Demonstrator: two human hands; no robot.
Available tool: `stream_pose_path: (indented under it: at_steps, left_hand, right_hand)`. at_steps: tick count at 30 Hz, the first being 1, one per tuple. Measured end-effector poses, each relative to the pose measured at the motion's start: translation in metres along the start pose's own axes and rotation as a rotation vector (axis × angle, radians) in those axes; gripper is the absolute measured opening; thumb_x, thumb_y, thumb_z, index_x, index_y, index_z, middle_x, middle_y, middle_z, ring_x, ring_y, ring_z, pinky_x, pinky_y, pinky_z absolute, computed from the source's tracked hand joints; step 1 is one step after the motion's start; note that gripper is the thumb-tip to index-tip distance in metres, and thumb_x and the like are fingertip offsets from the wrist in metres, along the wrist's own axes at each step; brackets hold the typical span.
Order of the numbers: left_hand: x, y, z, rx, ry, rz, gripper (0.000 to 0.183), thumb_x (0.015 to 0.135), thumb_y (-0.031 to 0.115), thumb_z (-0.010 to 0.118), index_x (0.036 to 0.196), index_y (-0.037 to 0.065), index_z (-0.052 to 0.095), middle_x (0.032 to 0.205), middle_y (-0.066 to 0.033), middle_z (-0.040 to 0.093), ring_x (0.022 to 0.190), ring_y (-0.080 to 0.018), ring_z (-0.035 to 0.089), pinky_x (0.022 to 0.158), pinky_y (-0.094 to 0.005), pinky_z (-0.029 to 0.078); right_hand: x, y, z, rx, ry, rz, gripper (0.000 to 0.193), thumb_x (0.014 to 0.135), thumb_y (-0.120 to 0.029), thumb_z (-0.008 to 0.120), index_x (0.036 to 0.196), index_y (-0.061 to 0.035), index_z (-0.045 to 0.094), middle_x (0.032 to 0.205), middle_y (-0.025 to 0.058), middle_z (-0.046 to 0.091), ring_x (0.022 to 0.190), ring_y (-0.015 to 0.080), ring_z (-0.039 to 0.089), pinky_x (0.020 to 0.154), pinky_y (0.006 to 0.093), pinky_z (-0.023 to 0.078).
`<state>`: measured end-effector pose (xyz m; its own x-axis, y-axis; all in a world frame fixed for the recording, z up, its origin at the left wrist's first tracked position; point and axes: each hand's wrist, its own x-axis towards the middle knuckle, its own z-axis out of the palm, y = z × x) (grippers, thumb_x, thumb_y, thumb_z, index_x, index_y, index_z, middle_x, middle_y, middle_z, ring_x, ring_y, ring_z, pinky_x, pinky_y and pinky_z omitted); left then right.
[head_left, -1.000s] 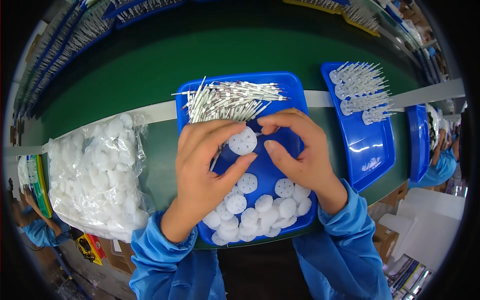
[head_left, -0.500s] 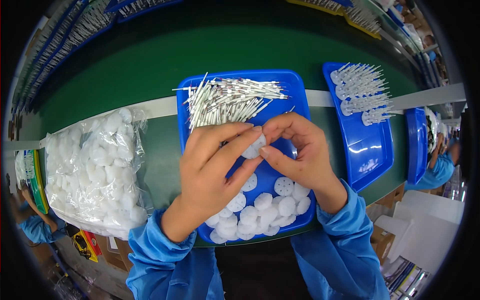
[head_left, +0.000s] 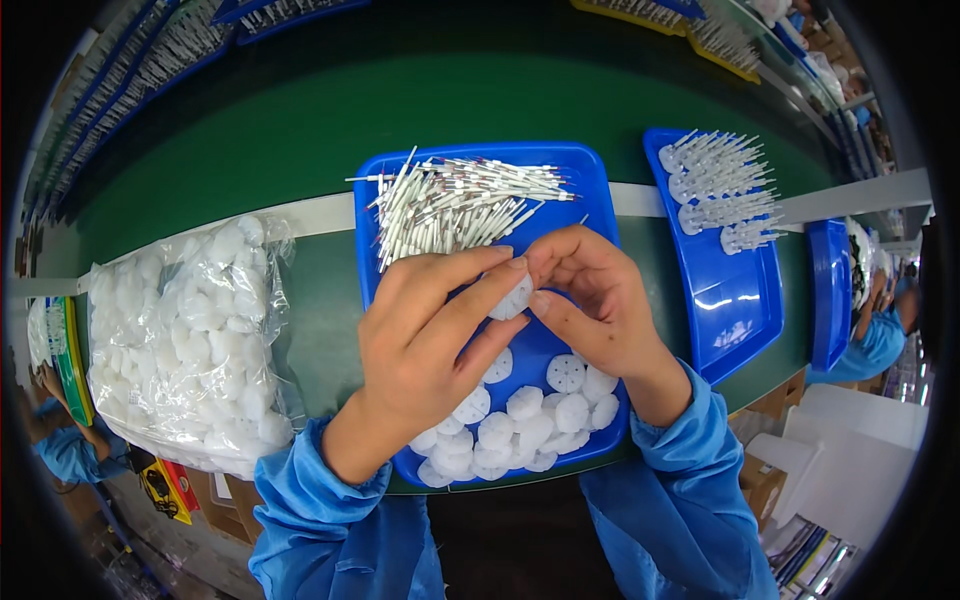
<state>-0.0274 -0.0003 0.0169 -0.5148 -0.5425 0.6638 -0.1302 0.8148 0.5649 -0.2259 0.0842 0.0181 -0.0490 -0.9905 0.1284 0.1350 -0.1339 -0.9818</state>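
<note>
Over the middle of a blue tray (head_left: 590, 200), a small round white plastic disc (head_left: 514, 300) with small holes is pinched between my hands. The fingers and thumb of my left hand (head_left: 425, 325) close on its left side. My right hand (head_left: 592, 300) is closed, thumb and fingertips pressed at its right edge; any thin piece between them is hidden. Behind my hands lies a pile of thin whitish sticks (head_left: 455, 205) with dark reddish ends. Nearer to me, several loose white discs (head_left: 535, 430) fill the tray's front part.
A clear plastic bag (head_left: 190, 345) full of white discs lies to the left. To the right stands a second blue tray (head_left: 735, 320) bearing discs with upright sticks (head_left: 725, 190). Co-workers' blue sleeves (head_left: 870, 345) show at both sides. Racks of filled trays (head_left: 130, 110) line the far edge.
The disc has turned slightly between my fingers and shows a narrower face. My right thumb has shifted a little to the right; the trays and bag look the same.
</note>
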Motion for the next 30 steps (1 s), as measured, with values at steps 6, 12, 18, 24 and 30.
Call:
stream_pose_path:
  at_steps: [6,12,18,24,30]
  left_hand:
    - [-0.004,0.005,0.0,-0.026,-0.062,-0.001,0.058,0.068,0.003,0.095,0.124,0.006,0.079,0.126,-0.0105,0.077,0.107,-0.0306,0.072,0.089,-0.0397,0.057]
    - [-0.008,-0.006,-0.01,-0.321,-0.155,-0.107,0.038,0.089,0.02,0.084,0.123,0.003,0.081,0.125,-0.0154,0.074,0.103,-0.0267,0.071,0.084,-0.0375,0.058]
    - [-0.01,-0.013,-0.012,-0.59,-0.017,-0.514,0.019,0.105,0.012,0.073,0.117,0.001,0.083,0.123,-0.0089,0.072,0.096,-0.0129,0.067,0.079,-0.0263,0.056]
    - [-0.007,-0.008,-0.008,-0.665,-0.017,-0.629,0.021,0.109,0.009,0.07,0.126,0.001,0.079,0.117,-0.007,0.071,0.099,-0.0098,0.068,0.079,-0.0214,0.056]
    - [-0.01,-0.008,-0.002,-0.689,-0.032,-0.676,0.031,0.109,0.004,0.066,0.14,0.001,0.072,0.123,-0.0101,0.076,0.104,-0.0123,0.07,0.082,-0.0245,0.057]
  right_hand:
    - [-0.005,0.0,0.001,-0.122,0.076,0.021,0.019,0.1,0.002,0.073,0.119,-0.0007,0.067,0.1,0.0017,0.072,0.092,0.0096,0.07,0.084,0.0279,0.058]
    - [-0.002,-0.032,-0.029,-1.056,0.12,-0.146,0.007,0.092,-0.007,0.083,0.095,-0.004,0.077,0.092,0.004,0.078,0.077,0.0172,0.075,0.074,0.0294,0.059]
    - [0.02,-0.02,-0.043,-1.773,-0.198,-0.495,0.012,0.087,-0.013,0.076,0.099,-0.0096,0.077,0.104,0.0039,0.077,0.104,0.0219,0.074,0.108,0.0447,0.054]
    - [0.021,-0.012,-0.046,-1.661,-0.172,-0.382,0.012,0.086,-0.012,0.077,0.098,-0.0105,0.075,0.104,0.0051,0.076,0.107,0.0233,0.073,0.119,0.0494,0.046]
    - [0.025,-0.019,-0.044,-1.54,-0.196,-0.167,0.018,0.081,-0.011,0.081,0.098,-0.0115,0.076,0.098,0.0058,0.075,0.105,0.0238,0.073,0.122,0.0509,0.043]
